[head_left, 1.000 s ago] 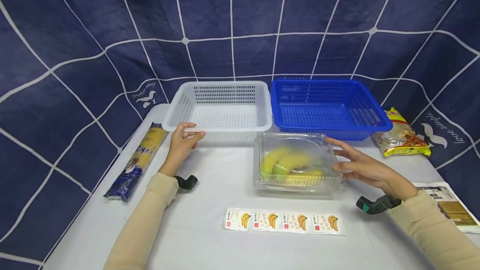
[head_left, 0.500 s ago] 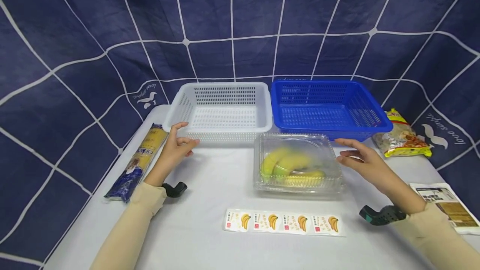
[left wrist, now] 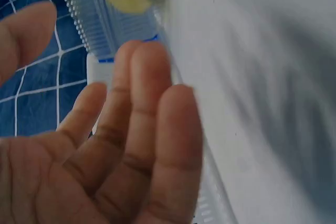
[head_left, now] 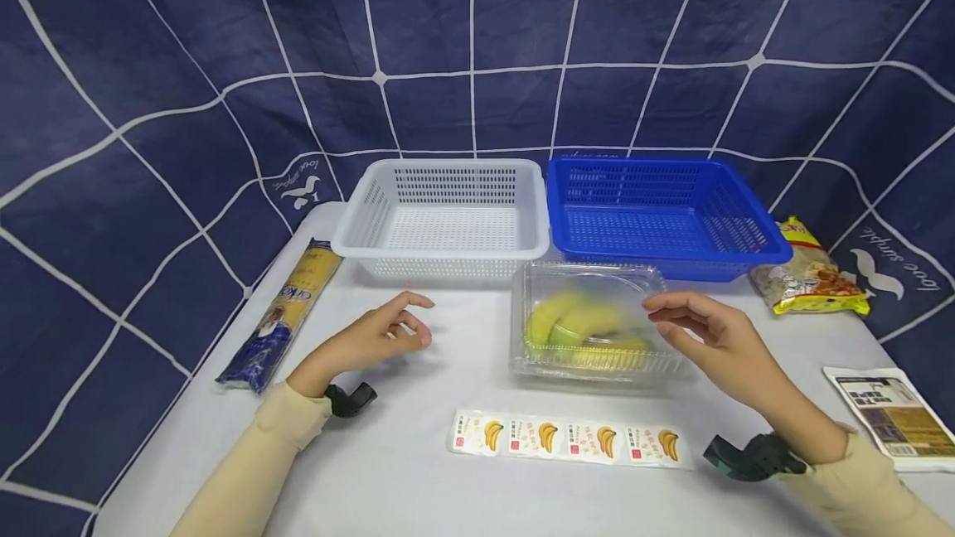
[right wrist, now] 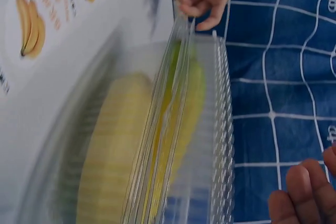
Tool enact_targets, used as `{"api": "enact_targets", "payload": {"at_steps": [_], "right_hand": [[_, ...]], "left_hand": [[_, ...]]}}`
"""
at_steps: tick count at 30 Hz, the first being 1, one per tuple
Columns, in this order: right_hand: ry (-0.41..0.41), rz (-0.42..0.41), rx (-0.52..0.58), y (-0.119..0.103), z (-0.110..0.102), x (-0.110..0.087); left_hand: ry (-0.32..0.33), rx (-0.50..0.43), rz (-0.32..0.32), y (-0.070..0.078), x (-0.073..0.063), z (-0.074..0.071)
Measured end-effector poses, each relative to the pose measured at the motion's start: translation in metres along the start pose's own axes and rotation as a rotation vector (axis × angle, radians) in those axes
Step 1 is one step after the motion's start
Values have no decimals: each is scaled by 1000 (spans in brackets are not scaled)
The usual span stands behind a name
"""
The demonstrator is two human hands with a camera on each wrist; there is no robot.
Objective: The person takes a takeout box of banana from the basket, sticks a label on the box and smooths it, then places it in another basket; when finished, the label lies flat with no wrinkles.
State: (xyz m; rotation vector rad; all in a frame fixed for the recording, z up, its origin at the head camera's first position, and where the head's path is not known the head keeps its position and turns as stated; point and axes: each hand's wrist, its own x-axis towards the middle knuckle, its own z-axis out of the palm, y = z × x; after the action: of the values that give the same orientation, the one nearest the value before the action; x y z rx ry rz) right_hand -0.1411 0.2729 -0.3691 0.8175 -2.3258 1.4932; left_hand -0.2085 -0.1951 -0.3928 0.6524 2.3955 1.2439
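With left fingers (head_left: 409, 300) and right fingers (head_left: 675, 300) loosely bent and holding nothing, the clear box (head_left: 589, 373) just beside the right ones should prove light, slick and easily dented, so cup its rim both sides, sparing the bruisable bananas (head_left: 574, 327) inside.

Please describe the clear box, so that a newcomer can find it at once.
At the back of the white table stand a white basket and a blue basket. Mostly in front of the blue basket, by the right hand, sits the clear plastic box. Unlike the open-topped baskets, it is see-through and lidded, with yellow bananas inside.
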Motion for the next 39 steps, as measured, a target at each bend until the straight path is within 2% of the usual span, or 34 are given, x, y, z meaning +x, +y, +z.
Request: {"api": "enact_targets", "payload": {"at_steps": [5, 9, 14, 21, 31, 39], "right_hand": [[-154, -1, 181, -7, 15, 0], [-252, 4, 219, -9, 26, -2], [-370, 17, 239, -8, 35, -5], [-527, 28, 258, 1, 54, -9], [-670, 147, 317, 13, 84, -10], [-696, 202, 348, 20, 107, -6]], "left_hand": [[-186, 87, 48, 1, 0, 14], [-258, 119, 68, 2, 2, 23], [-339, 129, 48, 4, 1, 33], [-479, 65, -20, 9, -1, 44], [-533, 47, -15, 6, 1, 53], [-569, 25, -6, 5, 4, 56]]}}
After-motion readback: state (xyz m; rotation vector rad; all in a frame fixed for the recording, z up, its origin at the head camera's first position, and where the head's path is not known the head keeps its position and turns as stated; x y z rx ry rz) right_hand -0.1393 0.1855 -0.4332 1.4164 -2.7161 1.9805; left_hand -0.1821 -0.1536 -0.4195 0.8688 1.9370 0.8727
